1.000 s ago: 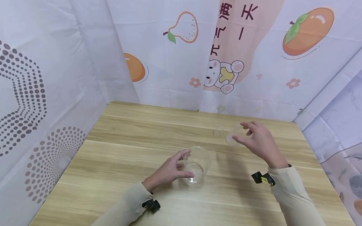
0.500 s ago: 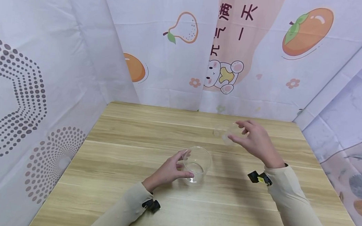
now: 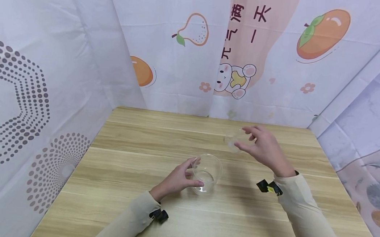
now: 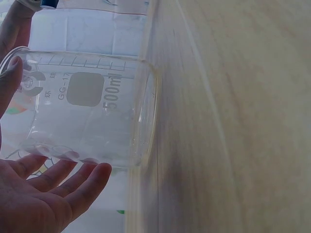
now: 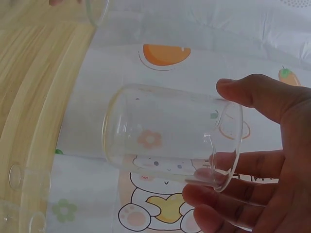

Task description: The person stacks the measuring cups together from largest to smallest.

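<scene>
Some sm. glassware (image 5: pixel 33 178) nr R-held beaker (image 5: pixel 170 130)

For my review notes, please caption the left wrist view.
Left grip holding a clear beaker marked 500ml, table filling the frame's right.

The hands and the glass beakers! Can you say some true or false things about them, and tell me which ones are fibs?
1. The left hand holds the big glass beaker. True.
2. The printed mark on it reads 100ml. False: it reads 500ml.
3. The right hand holds the small glass beaker near its rim. True.
4. The small glass beaker is inside the big one. False: the two are apart.
5. The big glass beaker lies on its side. False: it is upright, with its opening up.
6. The table has a light wood grain. True.
</scene>
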A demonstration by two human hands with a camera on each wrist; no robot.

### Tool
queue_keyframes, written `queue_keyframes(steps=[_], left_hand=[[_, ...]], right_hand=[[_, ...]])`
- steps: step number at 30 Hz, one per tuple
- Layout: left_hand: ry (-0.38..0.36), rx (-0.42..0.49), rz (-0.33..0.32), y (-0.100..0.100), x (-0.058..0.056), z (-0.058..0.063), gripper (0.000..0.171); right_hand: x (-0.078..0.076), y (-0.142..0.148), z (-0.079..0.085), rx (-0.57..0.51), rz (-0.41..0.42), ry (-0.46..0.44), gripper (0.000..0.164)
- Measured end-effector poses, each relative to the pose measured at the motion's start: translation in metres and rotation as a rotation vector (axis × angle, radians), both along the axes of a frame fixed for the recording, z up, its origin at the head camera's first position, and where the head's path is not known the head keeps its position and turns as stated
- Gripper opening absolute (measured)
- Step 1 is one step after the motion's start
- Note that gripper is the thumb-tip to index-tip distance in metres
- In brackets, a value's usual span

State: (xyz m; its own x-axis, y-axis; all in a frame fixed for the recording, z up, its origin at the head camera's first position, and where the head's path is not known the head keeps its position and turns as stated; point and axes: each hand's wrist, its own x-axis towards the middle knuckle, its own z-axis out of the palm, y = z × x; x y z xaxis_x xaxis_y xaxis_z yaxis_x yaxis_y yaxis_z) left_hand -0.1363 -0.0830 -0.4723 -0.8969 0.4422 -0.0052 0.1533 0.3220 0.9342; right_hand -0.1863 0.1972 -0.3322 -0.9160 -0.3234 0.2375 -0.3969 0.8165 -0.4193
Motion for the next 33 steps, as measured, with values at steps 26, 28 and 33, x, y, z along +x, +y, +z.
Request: queue_keyframes(steps=[26,28,33], left_hand=[[-0.005,-0.007,-0.006,0.000,-0.001,0.001,0.091],[-0.008,-0.004,-0.008,0.000,-0.001,0.001,0.092],[-0.014,0.001,-0.011,0.000,-0.001,0.001,0.092]], right_hand=[[0.010,-0.025,0.002,-0.036,0.130,0.060,0.049],[0.011,-0.027,0.002,-0.046,0.139,0.064,0.049],[0.014,-0.031,0.001,-0.054,0.161,0.071,0.049]])
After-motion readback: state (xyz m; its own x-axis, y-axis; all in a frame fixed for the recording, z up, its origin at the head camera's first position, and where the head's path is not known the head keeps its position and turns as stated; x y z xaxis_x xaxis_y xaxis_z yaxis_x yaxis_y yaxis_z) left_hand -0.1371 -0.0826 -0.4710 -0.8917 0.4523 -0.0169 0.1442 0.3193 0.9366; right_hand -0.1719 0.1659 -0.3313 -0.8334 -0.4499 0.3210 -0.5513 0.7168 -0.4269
